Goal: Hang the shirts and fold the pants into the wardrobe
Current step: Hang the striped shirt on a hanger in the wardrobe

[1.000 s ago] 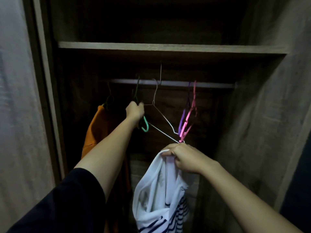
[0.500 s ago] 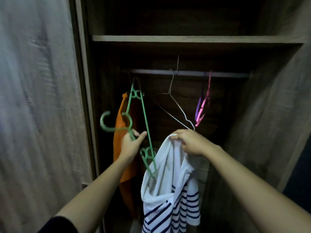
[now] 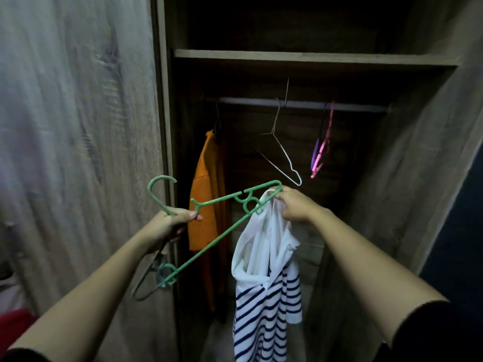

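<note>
A second ago our left hand (image 3: 177,220) was up at the rail (image 3: 339,107) among the hangers. Now it is down in front of us with the green hanger (image 3: 220,198) off the rail, its fingers clamped round the neck just under the hook. The hanger lies tilted, hook toward the door (image 3: 78,152), and its far tip reaches the right hand (image 3: 295,205).

That hand's fingers pinch the striped shirt (image 3: 264,283) at the neck, as they did before, and the shirt hangs below it in front of the open wardrobe, not yet on anything. A duller hanger seems to dangle under the left hand, but we cannot tell whether it is held.

We judge that fetching is done and threading is starting: the tip sits at the neck opening. We cannot tell whether it is inside the cloth.

The orange shirt (image 3: 206,194) hangs at the left of the rail. A wire hanger (image 3: 285,158) and a pink hanger (image 3: 322,150) hang farther right, so there is room between them for this shirt.
</note>
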The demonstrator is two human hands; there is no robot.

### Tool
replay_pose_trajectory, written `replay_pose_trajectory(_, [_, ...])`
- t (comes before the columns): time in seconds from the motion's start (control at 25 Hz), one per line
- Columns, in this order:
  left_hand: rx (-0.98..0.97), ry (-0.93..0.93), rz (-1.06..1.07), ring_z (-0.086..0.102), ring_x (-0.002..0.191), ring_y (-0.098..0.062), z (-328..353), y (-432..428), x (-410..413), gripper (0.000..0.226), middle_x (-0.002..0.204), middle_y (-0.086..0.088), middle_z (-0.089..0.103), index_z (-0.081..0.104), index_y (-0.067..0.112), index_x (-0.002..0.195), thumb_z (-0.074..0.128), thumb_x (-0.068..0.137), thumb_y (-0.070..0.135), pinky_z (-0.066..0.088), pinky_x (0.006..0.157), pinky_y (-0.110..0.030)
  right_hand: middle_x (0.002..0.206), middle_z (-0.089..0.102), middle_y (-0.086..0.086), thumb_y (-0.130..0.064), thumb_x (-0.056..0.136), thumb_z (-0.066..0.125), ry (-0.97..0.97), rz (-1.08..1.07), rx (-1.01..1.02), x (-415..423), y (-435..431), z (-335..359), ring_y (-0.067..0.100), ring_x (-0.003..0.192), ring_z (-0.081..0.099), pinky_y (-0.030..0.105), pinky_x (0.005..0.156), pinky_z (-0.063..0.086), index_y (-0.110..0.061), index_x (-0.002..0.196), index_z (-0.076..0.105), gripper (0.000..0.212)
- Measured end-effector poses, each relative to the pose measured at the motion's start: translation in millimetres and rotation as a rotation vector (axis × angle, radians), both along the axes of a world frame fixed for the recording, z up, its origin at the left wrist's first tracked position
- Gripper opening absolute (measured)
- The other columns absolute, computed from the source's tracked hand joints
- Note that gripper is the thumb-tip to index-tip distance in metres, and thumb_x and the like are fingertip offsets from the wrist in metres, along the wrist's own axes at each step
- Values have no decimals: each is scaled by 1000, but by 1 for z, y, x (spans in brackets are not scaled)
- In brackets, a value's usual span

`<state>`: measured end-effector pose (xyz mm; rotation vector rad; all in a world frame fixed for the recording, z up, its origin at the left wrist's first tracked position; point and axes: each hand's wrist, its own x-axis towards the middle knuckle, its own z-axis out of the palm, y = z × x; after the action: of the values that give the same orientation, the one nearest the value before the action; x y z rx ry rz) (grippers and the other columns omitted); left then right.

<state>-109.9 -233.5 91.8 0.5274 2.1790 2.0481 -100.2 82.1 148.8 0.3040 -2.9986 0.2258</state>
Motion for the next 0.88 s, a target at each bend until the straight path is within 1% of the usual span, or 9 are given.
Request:
replay_pose_trajectory(0.12, [-52, -47, -21, 28, 39, -9, -1, -22, 7, 44, 47, -1, 33, 74, 8, 90, 73, 64, 44, 20, 38, -16, 148, 32, 0, -3, 84, 44, 1, -35, 12, 13, -11, 1, 27, 129, 37, 43, 105, 38, -13, 129, 53, 47])
replay_pose_trajectory(0.28, [-64, -63, -15, 27, 41, -11, -13, -33, 13, 68, 48, -2, 31, 75, 9, 92, 82, 47, 58, 20, 39, -16, 153, 22, -8, 2, 83, 42, 52, -47, 70, 26, -15, 8, 28, 129, 33, 39, 104, 38, -19, 140, 39, 62])
replay_pose_trajectory(0.4, [-115, -56, -45, 30, 40, -12, -17, -25, 27, 50, 48, -2, 35, 75, 10, 90, 77, 62, 52, 21, 42, -18, 154, 17, -15, 3, 80, 46, 83, 2, 95, 34, -18, 17, 28, 127, 35, 36, 97, 42, -23, 144, 32, 70])
replay_pose_trajectory(0.52, [-147, 32, -54, 31, 35, -6, -1, 14, 37, 22, 43, 3, 37, 72, 3, 89, 63, 87, 23, 23, 36, -15, 154, 18, -17, -2, 81, 52, 97, 123, 173, 46, -48, 29, 25, 119, 37, 32, 84, 43, -24, 144, 33, 70])
replay_pose_trajectory(0.6, [-148, 130, -50, 29, 34, -7, 5, 43, 41, 21, 40, 8, 35, 71, 2, 86, 59, 91, 18, 23, 35, -15, 153, 19, -17, -2, 80, 52, 135, 217, 191, 52, -72, 39, 24, 114, 38, 36, 86, 46, -26, 143, 34, 70])
replay_pose_trajectory(0.68, [-11, 186, 12, 31, 32, -6, 6, 57, 42, 22, 38, 9, 37, 72, 5, 76, 58, 91, 15, 26, 35, -15, 151, 27, -12, -11, 82, 53, 190, 349, 172, 58, -82, 51, 24, 112, 40, 37, 92, 43, -28, 141, 38, 63])
replay_pose_trajectory(0.76, [176, 203, 75, 36, 33, -1, 8, 58, 44, 25, 38, 13, 43, 70, 7, 69, 57, 91, 8, 30, 36, -12, 142, 42, -8, -34, 90, 52, 258, 387, 144, 63, -74, 62, 20, 117, 42, 37, 98, 32, -34, 134, 46, 44])
replay_pose_trajectory(0.8, [250, 207, 68, 35, 32, 0, 10, 58, 46, 25, 37, 13, 42, 70, 8, 68, 58, 90, 7, 29, 35, -12, 136, 48, -8, -45, 93, 45, 317, 319, 220, 64, -66, 67, 19, 118, 44, 39, 98, 29, -35, 130, 49, 38])
replay_pose_trajectory(0.88, [306, 239, 53, 30, 31, -6, 18, 58, 48, 29, 37, 8, 37, 71, 15, 60, 62, 87, 9, 26, 35, -14, 120, 59, -3, -53, 96, 32, 399, 190, 490, 65, -50, 74, 22, 111, 52, 39, 90, 31, -29, 116, 53, 37])
